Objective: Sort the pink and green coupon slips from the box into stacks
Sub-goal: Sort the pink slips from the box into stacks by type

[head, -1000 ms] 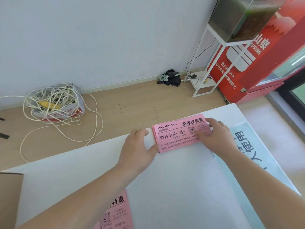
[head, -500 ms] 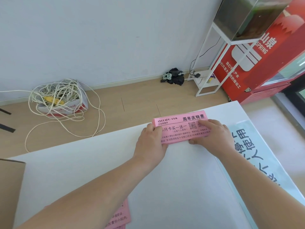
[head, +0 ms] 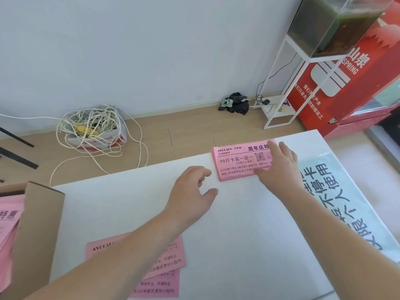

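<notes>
A person sorts coupon slips at a white table (head: 238,234): the right hand (head: 279,167) lies flat, fingers straight, on the right end of a neat pink stack (head: 236,163) at the table's far edge. The left hand (head: 192,191), fingers loosely curled and holding nothing, sits just beside the stack's left end, apart from it. Only 1 stack shows, and it is pink; no green slip is in view anywhere. At least 2 loose pink slips (head: 171,263) lie overlapping by the near edge, partly under the left forearm, and more pink slips (head: 8,224) show inside the cardboard box (head: 39,224) at the left edge. A pale blue printed sheet (head: 346,191) covers the right edge. By this look the job is early: the box holds plenty, the loose slips await the stack, and a green stack is not yet begun.
</notes>
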The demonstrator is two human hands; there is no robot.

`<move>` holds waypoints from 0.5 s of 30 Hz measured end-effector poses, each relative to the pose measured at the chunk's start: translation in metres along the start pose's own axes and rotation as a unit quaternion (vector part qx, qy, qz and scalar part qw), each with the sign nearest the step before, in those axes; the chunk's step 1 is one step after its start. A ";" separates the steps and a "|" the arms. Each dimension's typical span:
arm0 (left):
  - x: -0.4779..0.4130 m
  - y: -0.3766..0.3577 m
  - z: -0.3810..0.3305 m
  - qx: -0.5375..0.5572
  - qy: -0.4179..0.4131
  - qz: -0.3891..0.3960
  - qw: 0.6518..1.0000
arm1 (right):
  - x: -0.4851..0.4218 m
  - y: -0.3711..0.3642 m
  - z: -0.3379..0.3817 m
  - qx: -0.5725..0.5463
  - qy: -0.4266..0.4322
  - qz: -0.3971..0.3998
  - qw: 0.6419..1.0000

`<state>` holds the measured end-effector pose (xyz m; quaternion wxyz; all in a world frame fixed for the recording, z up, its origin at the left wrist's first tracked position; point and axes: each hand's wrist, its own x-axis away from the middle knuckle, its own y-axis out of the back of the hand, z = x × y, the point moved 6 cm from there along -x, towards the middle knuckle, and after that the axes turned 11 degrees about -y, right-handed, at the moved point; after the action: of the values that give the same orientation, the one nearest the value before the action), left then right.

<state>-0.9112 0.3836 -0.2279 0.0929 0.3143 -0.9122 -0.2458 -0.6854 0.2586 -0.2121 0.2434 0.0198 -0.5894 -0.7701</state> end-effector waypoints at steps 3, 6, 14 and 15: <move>0.049 0.048 0.014 0.016 0.056 -0.014 0.998 | 0.062 -0.018 0.052 -0.106 0.065 0.045 0.991; 0.095 0.087 0.039 -0.001 0.112 -0.022 0.993 | 0.144 -0.061 0.103 -0.142 0.131 0.186 0.963; 0.193 0.136 0.081 -0.034 0.145 -0.071 0.986 | 0.254 -0.115 0.138 0.042 0.192 0.181 0.964; 0.207 0.140 0.088 -0.035 0.157 -0.094 0.982 | 0.264 -0.118 0.139 0.068 0.202 0.165 0.963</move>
<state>-1.1756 0.3852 -0.2296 0.2227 0.4300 -0.8435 -0.2323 -1.0032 0.3003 -0.2102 0.4787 0.0937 -0.5741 -0.6576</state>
